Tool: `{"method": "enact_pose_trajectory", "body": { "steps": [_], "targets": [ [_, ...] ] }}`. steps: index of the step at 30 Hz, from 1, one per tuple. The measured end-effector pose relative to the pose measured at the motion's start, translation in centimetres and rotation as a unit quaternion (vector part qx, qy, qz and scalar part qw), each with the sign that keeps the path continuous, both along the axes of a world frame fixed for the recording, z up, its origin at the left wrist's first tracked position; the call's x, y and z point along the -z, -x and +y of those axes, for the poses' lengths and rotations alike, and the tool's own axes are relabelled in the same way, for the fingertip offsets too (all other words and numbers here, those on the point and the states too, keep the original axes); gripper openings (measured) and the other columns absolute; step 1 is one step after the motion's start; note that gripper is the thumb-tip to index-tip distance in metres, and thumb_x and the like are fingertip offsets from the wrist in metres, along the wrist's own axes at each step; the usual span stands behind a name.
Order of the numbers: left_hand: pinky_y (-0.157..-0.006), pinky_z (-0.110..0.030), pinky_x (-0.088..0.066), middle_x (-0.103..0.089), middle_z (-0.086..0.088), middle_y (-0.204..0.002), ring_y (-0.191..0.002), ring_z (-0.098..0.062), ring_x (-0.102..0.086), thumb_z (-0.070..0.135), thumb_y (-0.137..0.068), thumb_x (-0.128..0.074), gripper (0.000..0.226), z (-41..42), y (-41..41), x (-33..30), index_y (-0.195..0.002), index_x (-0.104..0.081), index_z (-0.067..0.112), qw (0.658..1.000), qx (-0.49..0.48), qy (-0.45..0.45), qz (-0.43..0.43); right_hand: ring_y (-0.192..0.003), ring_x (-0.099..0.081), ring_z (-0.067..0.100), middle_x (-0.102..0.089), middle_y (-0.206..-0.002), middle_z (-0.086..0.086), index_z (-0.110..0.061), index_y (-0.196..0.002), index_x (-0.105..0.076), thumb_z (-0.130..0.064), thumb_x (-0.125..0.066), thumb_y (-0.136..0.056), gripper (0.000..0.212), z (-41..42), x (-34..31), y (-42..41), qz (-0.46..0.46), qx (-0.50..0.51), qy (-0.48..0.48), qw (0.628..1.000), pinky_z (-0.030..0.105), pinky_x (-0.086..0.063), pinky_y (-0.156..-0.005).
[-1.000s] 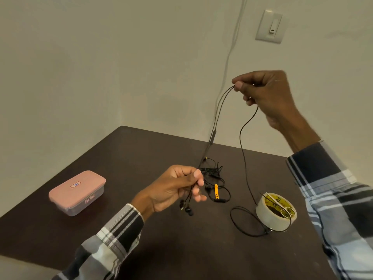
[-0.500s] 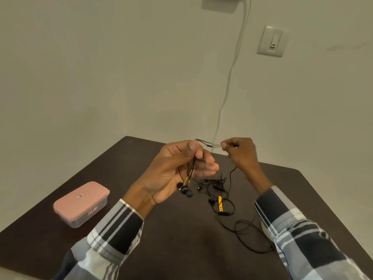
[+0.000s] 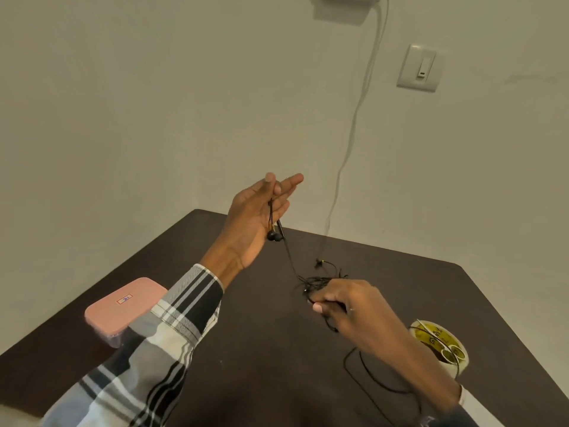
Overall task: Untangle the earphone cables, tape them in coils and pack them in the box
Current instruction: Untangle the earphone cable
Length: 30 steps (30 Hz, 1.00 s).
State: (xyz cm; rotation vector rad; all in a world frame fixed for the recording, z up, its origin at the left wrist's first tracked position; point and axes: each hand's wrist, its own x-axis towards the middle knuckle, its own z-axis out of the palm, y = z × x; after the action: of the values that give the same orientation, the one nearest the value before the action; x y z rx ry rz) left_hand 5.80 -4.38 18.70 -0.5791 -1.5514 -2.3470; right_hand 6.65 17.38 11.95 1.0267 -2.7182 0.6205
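- Head view: the dark table [image 3: 246, 349] shows its far corner at twelve o'clock and its right edge running down toward four o'clock; bare top lies between the two forearms.
- The left hand [image 3: 255, 217] is raised above the table, thumb and finger pinching a black cable, two earbuds [image 3: 274, 236] dangling just below the palm.
- That cable [image 3: 288, 254] slants toward five o'clock into the tangle [image 3: 317, 280] on the table.
- The right hand [image 3: 348, 303] rests at the tangle's near side, fingers curled, pinching its strands.
- A loose cable loop [image 3: 363, 377] lies at six o'clock of that hand.
- The tape roll [image 3: 440, 346] stands at four o'clock; its print is too small to read.
- The pink box [image 3: 123, 306], lid on, sits at eight o'clock near the left edge; its small label is unreadable.
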Motion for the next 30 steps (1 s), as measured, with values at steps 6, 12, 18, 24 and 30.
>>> {"method": "enact_pose_trajectory", "body": {
  "steps": [6,12,18,24,30],
  "targets": [
    [-0.114,-0.041,-0.037,-0.072,-0.001,-0.118,-0.119,-0.011,-0.062,0.029,-0.101,-0.049,0.034,0.0,0.6,1.5,-0.088,-0.065,0.003,0.977,-0.081,0.196,0.002,-0.084,-0.058,0.003,-0.063,-0.089,-0.020,-0.033,-0.102,-0.072,-0.027,-0.057,-0.098,0.016,0.3,-4.7,-3.2,0.097,-0.028,-0.035,0.994,0.027,-0.048,-0.068],
    [-0.088,-0.024,-0.048,-0.075,0.003,-0.087,-0.088,-0.005,-0.069,0.025,-0.097,-0.056,0.031,0.5,0.0,2.1,-0.088,-0.071,0.000,0.944,-0.016,0.328,0.006,-0.065,-0.042,-0.010,-0.049,-0.075,-0.027,-0.036,-0.100,-0.074,-0.028,-0.061,-0.097,0.016,0.0,-9.3,-3.1,0.166,-0.010,-0.006,0.986,0.019,-0.027,-0.057],
    [-0.101,-0.037,-0.050,-0.071,-0.019,-0.113,-0.114,-0.029,-0.066,0.018,-0.102,-0.044,0.032,1.2,-0.7,2.7,-0.097,-0.067,-0.002,0.951,0.119,0.283,-0.023,-0.074,-0.052,-0.002,-0.068,-0.091,-0.020,-0.034,-0.098,-0.075,-0.028,-0.059,-0.098,0.016,-0.8,-12.0,-0.8,0.169,0.031,0.034,0.985,0.021,-0.036,-0.063],
    [-0.098,-0.058,-0.049,-0.070,-0.028,-0.109,-0.107,-0.041,-0.067,0.031,-0.100,-0.039,0.037,2.0,-1.4,4.0,-0.092,-0.065,0.006,0.969,0.161,0.177,-0.067,-0.080,-0.062,0.000,-0.070,-0.080,-0.020,-0.033,-0.092,-0.075,-0.029,-0.063,-0.097,0.014,-0.9,-11.3,2.4,0.113,0.056,0.126,0.984,0.027,-0.047,-0.070],
    [-0.081,-0.047,-0.059,-0.072,-0.021,-0.095,-0.090,-0.035,-0.072,0.021,-0.096,-0.052,0.020,2.4,-1.8,4.7,-0.093,-0.069,0.010,0.969,0.198,0.137,-0.056,-0.067,-0.058,-0.012,-0.071,-0.077,-0.018,-0.032,-0.092,-0.076,-0.031,-0.064,-0.096,0.012,-0.9,-9.3,4.2,0.045,0.067,0.144,0.986,0.022,-0.040,-0.065]
  ]
}}
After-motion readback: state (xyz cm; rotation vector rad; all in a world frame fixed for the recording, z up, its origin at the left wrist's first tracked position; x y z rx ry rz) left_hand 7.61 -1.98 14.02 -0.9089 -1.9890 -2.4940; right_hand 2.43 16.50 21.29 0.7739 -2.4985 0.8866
